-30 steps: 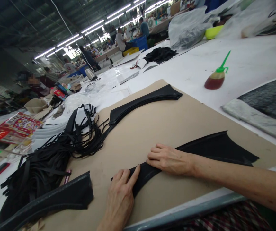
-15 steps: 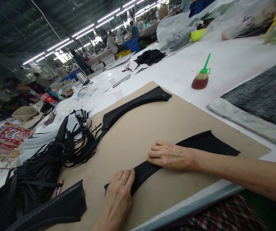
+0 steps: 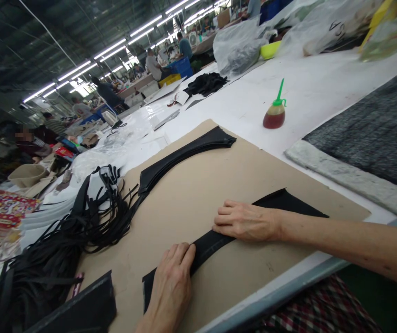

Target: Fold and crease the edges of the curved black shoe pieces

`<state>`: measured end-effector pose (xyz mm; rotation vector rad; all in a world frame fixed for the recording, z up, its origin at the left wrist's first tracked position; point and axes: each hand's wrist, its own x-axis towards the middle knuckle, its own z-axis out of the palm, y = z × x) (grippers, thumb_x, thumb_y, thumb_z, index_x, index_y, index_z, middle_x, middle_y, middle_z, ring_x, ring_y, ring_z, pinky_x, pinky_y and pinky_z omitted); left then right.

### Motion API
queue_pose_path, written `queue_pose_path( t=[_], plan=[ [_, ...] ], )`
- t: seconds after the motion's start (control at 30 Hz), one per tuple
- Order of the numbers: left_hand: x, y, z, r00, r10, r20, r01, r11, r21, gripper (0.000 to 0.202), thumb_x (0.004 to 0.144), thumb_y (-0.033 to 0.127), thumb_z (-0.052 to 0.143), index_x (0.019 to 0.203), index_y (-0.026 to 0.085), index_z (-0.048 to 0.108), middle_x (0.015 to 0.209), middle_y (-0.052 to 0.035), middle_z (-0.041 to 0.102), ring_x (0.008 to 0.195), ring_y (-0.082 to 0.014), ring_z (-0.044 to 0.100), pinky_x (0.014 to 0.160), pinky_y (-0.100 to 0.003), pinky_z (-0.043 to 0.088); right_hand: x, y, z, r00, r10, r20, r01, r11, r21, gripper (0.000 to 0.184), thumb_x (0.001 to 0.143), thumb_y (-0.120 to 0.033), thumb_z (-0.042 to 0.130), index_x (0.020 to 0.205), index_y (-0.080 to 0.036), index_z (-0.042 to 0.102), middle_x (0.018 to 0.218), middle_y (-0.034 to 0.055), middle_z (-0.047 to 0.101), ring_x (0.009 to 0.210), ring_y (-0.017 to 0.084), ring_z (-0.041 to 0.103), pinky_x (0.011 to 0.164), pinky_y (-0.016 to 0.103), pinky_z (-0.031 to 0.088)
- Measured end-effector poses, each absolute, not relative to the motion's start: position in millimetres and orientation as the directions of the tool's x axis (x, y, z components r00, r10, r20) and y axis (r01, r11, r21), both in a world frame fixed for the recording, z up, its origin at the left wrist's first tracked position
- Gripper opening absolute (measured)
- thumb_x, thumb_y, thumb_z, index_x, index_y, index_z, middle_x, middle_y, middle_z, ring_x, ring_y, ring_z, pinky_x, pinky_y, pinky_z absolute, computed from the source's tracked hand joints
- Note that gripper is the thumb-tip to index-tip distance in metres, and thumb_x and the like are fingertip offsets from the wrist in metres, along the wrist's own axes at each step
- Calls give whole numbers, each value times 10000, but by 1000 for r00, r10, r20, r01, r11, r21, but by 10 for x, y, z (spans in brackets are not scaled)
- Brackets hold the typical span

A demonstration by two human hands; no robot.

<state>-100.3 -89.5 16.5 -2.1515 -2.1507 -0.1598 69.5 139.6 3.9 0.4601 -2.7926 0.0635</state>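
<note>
Where fingers (image 3: 222,220) rest, black material (image 3: 209,245) lies beneath.

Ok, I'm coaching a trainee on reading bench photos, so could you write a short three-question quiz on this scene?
1. True or false: the left hand and the right hand both touch the same curved black strip.
2. What colour is the spout on the bottle?
A) red
B) green
C) white
3. Fill the gap: of the two hands, the ____ one is nearer the bottle.

Key: 1. True. 2. B. 3. Right.
</note>
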Motion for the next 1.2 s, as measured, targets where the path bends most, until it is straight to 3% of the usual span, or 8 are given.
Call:
queue_pose_path(
  t=[0.17,0.33,0.63,0.83,1.2],
  plan=[
    [-768,-644,156,-19,975,223,993,-8,119,476,838,-15,330,1247,134,524,1077,-99,618,967,-200,577,855,-330,532,698,1389,26,-900,-300,316,-312,950,11,151,986,-178,450,966,-149,597,896,33,567,800,167,456,686,329,305],
    [-588,-503,73,-6,977,212,989,-26,148,521,813,-37,340,1280,127,501,1058,-94,619,954,-197,574,866,-331,534,689,1387,40,-904,-296,310,-310,951,3,145,974,-189,483,906,-147,603,886,27,562,783,162,448,662,327,297],
    [-547,-512,25,-24,983,182,997,11,70,532,833,-25,371,1335,120,472,1008,-72,606,912,-198,539,831,-323,521,823,1570,41,-896,-299,329,-309,951,21,164,980,-197,477,901,-156,614,850,24,564,775,165,445,668,324,303],
    [-486,-446,83,-56,993,108,998,59,-26,573,845,-29,366,1360,190,491,938,-45,590,866,-184,521,797,-291,496,1008,1688,60,-913,-259,316,-265,964,24,148,981,-188,467,948,-160,608,876,31,577,776,163,460,682,325,309],
    [-435,-318,138,-65,998,-6,988,63,-143,687,828,-59,360,1441,250,384,925,-47,553,864,-195,494,803,-321,452,1208,1823,59,-933,-208,294,-208,978,31,177,997,-185,430,980,-161,605,896,33,589,797,160,490,719,330,323]
  ],
)
